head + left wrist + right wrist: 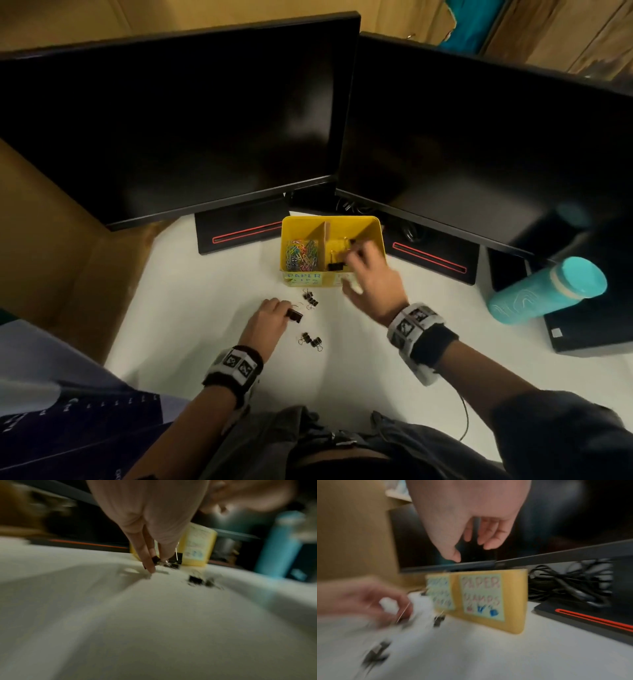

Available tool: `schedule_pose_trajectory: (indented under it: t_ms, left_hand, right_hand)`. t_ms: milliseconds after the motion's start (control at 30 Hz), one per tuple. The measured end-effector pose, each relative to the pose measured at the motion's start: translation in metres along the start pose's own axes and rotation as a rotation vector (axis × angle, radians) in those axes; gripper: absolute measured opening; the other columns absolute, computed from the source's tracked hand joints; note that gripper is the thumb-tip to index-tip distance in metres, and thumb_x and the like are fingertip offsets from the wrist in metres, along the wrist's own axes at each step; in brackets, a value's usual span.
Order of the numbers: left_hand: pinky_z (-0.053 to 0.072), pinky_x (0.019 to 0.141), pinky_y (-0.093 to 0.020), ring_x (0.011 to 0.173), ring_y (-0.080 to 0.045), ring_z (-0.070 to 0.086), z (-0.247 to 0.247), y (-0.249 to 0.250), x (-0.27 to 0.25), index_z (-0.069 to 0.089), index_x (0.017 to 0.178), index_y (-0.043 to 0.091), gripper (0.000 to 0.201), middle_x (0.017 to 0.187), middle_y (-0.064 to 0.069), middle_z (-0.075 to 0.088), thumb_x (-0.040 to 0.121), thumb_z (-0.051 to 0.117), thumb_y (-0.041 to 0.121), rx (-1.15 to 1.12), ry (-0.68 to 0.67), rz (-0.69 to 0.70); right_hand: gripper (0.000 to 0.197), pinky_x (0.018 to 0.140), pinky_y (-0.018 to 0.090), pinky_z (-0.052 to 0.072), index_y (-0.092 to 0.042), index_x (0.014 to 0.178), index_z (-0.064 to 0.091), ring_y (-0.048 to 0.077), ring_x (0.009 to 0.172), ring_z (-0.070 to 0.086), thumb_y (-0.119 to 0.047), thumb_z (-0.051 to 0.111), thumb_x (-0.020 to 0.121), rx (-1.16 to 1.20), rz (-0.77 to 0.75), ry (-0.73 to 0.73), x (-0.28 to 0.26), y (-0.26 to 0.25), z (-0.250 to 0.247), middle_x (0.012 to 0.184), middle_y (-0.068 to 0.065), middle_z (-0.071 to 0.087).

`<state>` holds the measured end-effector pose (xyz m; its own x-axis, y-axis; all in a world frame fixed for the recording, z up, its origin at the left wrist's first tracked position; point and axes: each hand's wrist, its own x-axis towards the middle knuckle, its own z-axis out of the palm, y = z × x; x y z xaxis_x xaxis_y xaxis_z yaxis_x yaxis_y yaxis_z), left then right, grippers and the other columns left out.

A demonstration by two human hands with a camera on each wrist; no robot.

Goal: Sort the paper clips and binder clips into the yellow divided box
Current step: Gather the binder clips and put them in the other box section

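Note:
The yellow divided box (375, 228) stands on the white desk in front of the monitors. Its left compartment holds coloured paper clips (302, 255); black binder clips (336, 265) lie in the right one. My right hand (356, 260) hovers over the right compartment with relaxed fingers and holds nothing; the right wrist view shows that same hand (471, 550) empty above the box (513, 601). My left hand (284, 310) pinches a black binder clip (295, 315) on the desk, and the left wrist view shows its fingertips (152, 568) at that clip (177, 557). Loose binder clips (310, 298) lie nearby.
Another pair of binder clips (311, 339) lies nearer to me. Two dark monitors (171, 120) on red-striped stands close off the back. A teal bottle (544, 291) lies at the right on a black box. Cables (570, 585) sit behind the box, cardboard (51, 240) at the left.

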<state>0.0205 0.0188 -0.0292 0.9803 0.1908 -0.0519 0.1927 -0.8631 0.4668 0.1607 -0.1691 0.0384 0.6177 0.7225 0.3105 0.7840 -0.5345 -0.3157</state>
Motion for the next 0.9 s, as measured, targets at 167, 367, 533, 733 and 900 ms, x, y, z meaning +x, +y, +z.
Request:
schedule_pose_trajectory:
  t_ms: [167,367,533,733,900]
  left_hand:
    - [0.055,0.073,-0.045,0.080,-0.028,0.059,-0.034,-0.039,-0.006,0.063,0.102,0.009,0.026,0.095,-0.012,0.062,0.080,0.062,-0.004,-0.251,0.251,-0.221]
    - [0.057,0.075,-0.044,0.087,-0.023,0.058,-0.077,-0.019,0.036,0.061,0.106,0.008,0.023,0.099,-0.010,0.058,0.084,0.060,0.000,-0.260,0.369,-0.118]
    - [0.054,0.081,-0.036,0.094,-0.020,0.057,-0.068,0.059,0.088,0.060,0.109,0.009,0.022,0.104,-0.008,0.059,0.087,0.058,0.007,-0.276,0.350,0.099]
    - [0.052,0.083,-0.041,0.098,-0.022,0.055,-0.042,0.093,0.111,0.058,0.115,0.010,0.026,0.106,-0.008,0.060,0.090,0.057,0.017,-0.221,0.234,0.083]
    - [0.054,0.070,-0.027,0.082,-0.017,0.059,-0.044,0.051,0.057,0.064,0.096,0.007,0.013,0.092,-0.007,0.063,0.090,0.053,0.008,-0.355,0.423,0.033]
  right_hand:
    - [0.070,0.076,0.040,0.055,-0.026,0.140,0.036,0.031,0.126,0.043,0.000,0.059,0.079,0.009,-0.526,-0.606,-0.040,-0.020,0.065,0.148,0.012,0.036]
    - [0.066,0.083,0.035,0.054,-0.012,0.127,0.056,0.027,0.120,0.054,0.011,0.070,0.067,0.062,-0.617,-0.586,-0.063,0.002,0.075,0.135,0.009,0.055]
    - [0.049,0.052,0.025,0.056,-0.014,0.095,0.072,0.018,0.076,0.068,-0.002,0.087,0.051,0.000,-0.458,-0.482,-0.086,0.031,0.052,0.095,0.002,0.072]
    - [0.045,0.047,0.028,0.055,-0.009,0.085,0.073,0.024,0.063,0.065,0.006,0.086,0.045,-0.011,-0.114,-0.285,-0.099,0.044,0.037,0.078,0.006,0.070]
    - [0.038,0.060,0.032,0.059,-0.006,0.098,0.071,0.026,0.072,0.067,0.008,0.077,0.063,0.058,0.013,-0.030,-0.059,0.032,-0.002,0.088,0.010,0.070]
